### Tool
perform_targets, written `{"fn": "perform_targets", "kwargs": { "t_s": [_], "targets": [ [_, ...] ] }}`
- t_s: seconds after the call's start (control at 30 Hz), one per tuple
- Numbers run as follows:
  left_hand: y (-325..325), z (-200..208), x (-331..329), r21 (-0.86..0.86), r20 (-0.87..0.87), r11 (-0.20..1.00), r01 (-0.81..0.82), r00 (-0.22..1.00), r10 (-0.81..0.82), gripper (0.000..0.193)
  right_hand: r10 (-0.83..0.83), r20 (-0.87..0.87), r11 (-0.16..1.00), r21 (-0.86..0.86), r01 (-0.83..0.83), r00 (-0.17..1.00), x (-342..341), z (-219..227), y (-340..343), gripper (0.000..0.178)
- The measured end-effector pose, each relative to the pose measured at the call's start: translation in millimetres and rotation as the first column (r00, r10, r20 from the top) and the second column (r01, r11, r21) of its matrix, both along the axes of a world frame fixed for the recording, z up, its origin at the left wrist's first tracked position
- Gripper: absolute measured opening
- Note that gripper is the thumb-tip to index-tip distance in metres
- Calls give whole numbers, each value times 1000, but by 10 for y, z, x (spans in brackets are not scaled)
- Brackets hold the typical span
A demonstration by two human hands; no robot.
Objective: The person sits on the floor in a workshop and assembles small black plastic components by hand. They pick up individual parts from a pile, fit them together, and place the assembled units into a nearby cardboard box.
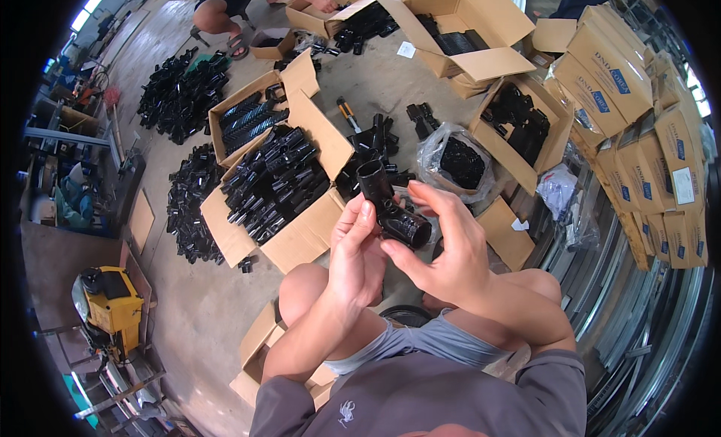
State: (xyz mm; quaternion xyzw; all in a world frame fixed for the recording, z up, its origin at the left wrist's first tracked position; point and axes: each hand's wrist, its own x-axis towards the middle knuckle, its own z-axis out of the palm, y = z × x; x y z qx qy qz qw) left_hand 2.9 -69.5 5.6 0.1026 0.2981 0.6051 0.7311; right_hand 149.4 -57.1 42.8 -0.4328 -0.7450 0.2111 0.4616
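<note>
In front of my knees I hold up a black pipe fitting (pixel 405 225) with two short tubes joined at an angle. My left hand (pixel 356 245) is closed round its left side, thumb pressed near the joint. The lower tube lies between the thumb and curled fingers of my right hand (pixel 453 245), which appears to grip it; some fingertips are hidden. Just beyond my left hand, an open cardboard box (pixel 304 230) is heaped with similar black fittings (pixel 274 181). More black parts (pixel 373 144) lie loose on the floor beyond my hands.
A clear plastic bag (pixel 435 155) and an open box (pixel 484 163) of black parts stand to the right. Stacked cartons (pixel 604 84) and long metal profiles (pixel 601 317) line the right side. At left is a yellow machine (pixel 114 308). Another person's hand (pixel 324 3) reaches into a far box.
</note>
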Motion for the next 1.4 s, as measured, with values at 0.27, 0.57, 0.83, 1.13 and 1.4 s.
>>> {"fn": "perform_targets", "kwargs": {
  "t_s": [0.27, 0.57, 0.83, 1.13, 1.4],
  "targets": [
    [-8, 66, -23, -70, 71, 996, 61, 996, -56, 25, 24, 86, 998, 59, -30, 996, -3, 13, -42, 55],
    [-1, -179, 2, -95, -106, 987, -130, 987, 120, 27, -20, -41, 946, -324, 6, 999, -43, -27, 44, 31],
    [-13, -85, 59, -113, -175, 993, 28, 983, -48, 49, -45, -267, 665, -727, -171, 963, 178, -204, 190, 23],
    [-28, -155, 62, -183, -231, 978, 98, 963, -139, 69, 26, -262, 664, -716, -213, 965, 312, -349, 420, 24],
    [-86, -279, 112, -89, -523, 994, 60, 847, -98, 80, 51, 78, 712, -702, 18, 996, 278, -1026, 925, 29]
  ]
}}
